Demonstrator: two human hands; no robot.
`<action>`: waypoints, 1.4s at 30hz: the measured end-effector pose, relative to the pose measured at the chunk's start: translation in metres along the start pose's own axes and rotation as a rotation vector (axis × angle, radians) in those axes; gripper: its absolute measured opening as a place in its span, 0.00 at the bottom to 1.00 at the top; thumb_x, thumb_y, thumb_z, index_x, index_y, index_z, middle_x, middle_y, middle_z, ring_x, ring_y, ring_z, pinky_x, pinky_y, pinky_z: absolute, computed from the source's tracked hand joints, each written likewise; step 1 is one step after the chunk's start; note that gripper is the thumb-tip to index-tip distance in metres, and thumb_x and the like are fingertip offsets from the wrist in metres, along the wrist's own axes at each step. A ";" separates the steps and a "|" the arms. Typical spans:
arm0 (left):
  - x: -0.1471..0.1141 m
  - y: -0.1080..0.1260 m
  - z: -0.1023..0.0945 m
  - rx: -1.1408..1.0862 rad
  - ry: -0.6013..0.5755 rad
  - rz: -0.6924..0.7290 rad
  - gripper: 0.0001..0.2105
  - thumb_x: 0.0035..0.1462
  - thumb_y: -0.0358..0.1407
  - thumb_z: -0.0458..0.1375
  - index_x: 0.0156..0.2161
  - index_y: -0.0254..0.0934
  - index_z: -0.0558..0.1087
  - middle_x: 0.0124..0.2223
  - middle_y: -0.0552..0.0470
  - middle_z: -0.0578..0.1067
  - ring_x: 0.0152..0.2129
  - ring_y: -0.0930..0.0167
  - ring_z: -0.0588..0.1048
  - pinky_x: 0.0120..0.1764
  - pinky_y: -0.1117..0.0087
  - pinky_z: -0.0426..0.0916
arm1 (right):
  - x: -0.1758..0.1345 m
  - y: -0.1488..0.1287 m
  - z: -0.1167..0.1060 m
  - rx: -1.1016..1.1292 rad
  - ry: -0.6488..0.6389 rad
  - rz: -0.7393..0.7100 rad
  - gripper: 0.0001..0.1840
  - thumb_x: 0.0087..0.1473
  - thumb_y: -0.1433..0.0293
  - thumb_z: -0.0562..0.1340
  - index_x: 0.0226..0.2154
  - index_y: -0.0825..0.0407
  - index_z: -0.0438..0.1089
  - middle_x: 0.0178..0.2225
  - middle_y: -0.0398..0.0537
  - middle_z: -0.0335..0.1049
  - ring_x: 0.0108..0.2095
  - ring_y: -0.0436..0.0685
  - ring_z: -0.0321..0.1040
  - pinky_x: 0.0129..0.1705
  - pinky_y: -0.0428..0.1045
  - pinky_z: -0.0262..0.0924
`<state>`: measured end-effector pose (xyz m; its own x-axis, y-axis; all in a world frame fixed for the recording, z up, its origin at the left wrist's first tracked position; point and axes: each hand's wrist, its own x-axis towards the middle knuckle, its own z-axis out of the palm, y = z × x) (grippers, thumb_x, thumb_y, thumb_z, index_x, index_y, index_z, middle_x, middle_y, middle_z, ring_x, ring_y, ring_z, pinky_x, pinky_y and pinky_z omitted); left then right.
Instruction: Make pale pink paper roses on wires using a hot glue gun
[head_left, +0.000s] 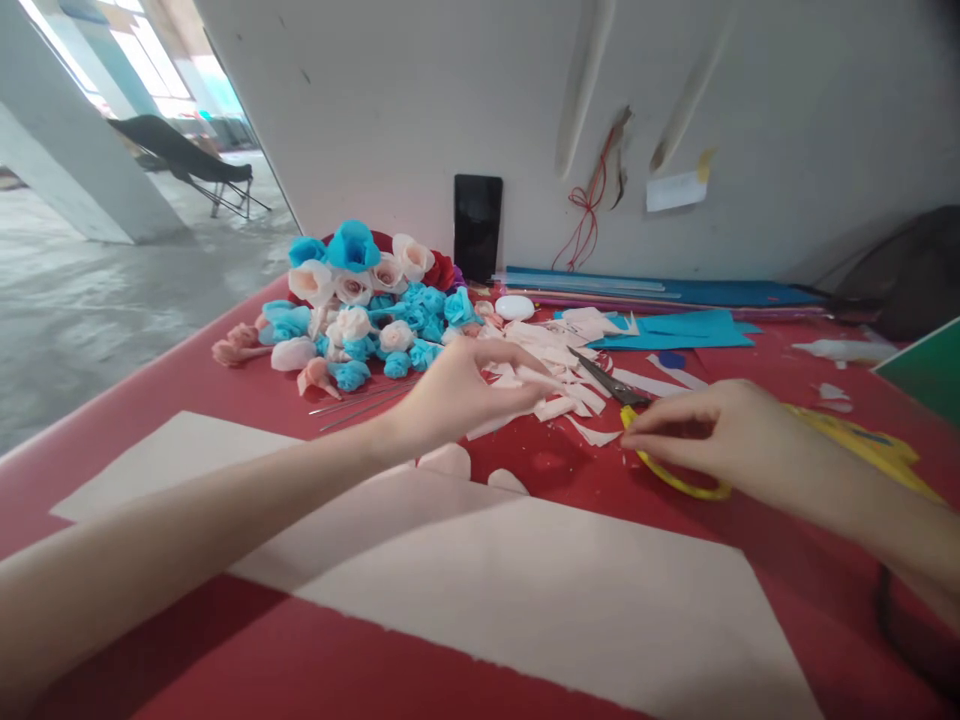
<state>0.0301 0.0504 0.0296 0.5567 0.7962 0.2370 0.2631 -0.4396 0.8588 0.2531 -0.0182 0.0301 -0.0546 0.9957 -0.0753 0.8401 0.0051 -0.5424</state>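
- Right hand (720,430), 3 o'clock: grip pinching scissors (628,396).
- Left hand (469,385), mid-view, over scraps (551,350); can't tell if grasping.
- Likely paper cutting; next seems to need firmer scissor hold.

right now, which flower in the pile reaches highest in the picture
The large open blue flower at the back: it reaches above every other flower, including the smaller blue one just left of it.
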 end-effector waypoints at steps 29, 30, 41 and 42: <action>0.006 0.001 -0.009 -0.362 0.225 -0.119 0.11 0.44 0.44 0.63 0.29 0.37 0.76 0.27 0.56 0.74 0.28 0.76 0.71 0.32 0.77 0.62 | 0.012 0.014 -0.006 0.528 0.044 0.118 0.30 0.45 0.57 0.64 0.50 0.47 0.62 0.32 0.44 0.69 0.22 0.47 0.61 0.23 0.42 0.57; 0.006 0.001 -0.008 -0.365 0.224 -0.125 0.12 0.43 0.44 0.63 0.29 0.37 0.76 0.27 0.55 0.74 0.28 0.75 0.71 0.33 0.76 0.63 | 0.011 0.014 -0.007 0.590 0.022 0.130 0.30 0.47 0.57 0.63 0.52 0.47 0.60 0.37 0.46 0.69 0.24 0.46 0.62 0.24 0.41 0.57; 0.006 0.002 -0.006 -0.463 0.182 -0.123 0.09 0.44 0.41 0.63 0.27 0.36 0.75 0.28 0.56 0.75 0.28 0.76 0.72 0.33 0.78 0.64 | 0.010 0.011 -0.018 0.881 -0.064 0.228 0.10 0.55 0.63 0.57 0.37 0.50 0.70 0.11 0.37 0.53 0.12 0.42 0.38 0.16 0.42 0.34; 0.006 0.002 -0.006 -0.471 0.180 -0.122 0.09 0.44 0.41 0.63 0.27 0.36 0.75 0.28 0.56 0.76 0.28 0.76 0.72 0.33 0.78 0.65 | 0.010 0.013 -0.017 0.895 -0.056 0.222 0.08 0.55 0.64 0.58 0.35 0.50 0.70 0.11 0.37 0.52 0.12 0.42 0.37 0.16 0.42 0.35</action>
<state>0.0294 0.0562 0.0352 0.3892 0.9069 0.1613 -0.0889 -0.1373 0.9865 0.2726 -0.0063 0.0371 0.0123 0.9591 -0.2827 0.1052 -0.2824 -0.9535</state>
